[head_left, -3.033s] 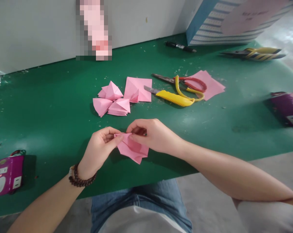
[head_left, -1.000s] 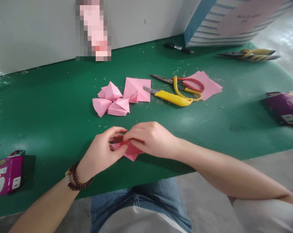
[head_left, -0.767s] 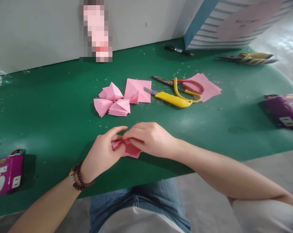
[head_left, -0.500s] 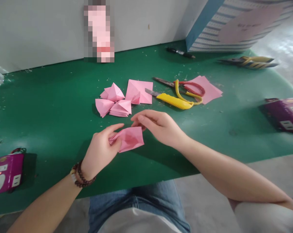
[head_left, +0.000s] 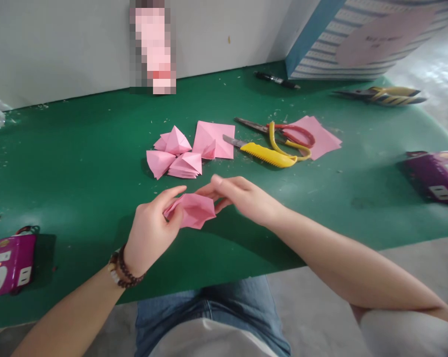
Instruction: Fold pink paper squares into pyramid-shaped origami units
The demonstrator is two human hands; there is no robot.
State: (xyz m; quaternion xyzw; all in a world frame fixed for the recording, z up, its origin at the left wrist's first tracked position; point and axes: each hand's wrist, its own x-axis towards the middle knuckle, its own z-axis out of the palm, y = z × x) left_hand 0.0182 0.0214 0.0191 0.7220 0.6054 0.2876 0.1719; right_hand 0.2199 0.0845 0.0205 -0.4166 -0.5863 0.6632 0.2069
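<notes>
A partly folded piece of pink paper is pinched between the thumb and fingers of my left hand, which has a beaded bracelet above the wrist. My right hand is at the paper's right side, its thumb raised apart from the fingers; the fingertips are behind the paper's upper right edge. Just beyond lie folded pink pieces and a flatter pink sheet. Scissors with red and yellow handles rest partly over more pink sheets.
Purple boxes with sockets stand on the green table at left and right. Near the back are a black pen, pliers and a striped box. Small scraps are scattered about.
The paper in my left hand has shifted slightly left, and its right end has opened wider and bent. My right hand has moved slightly down, its fingers now against the paper.
</notes>
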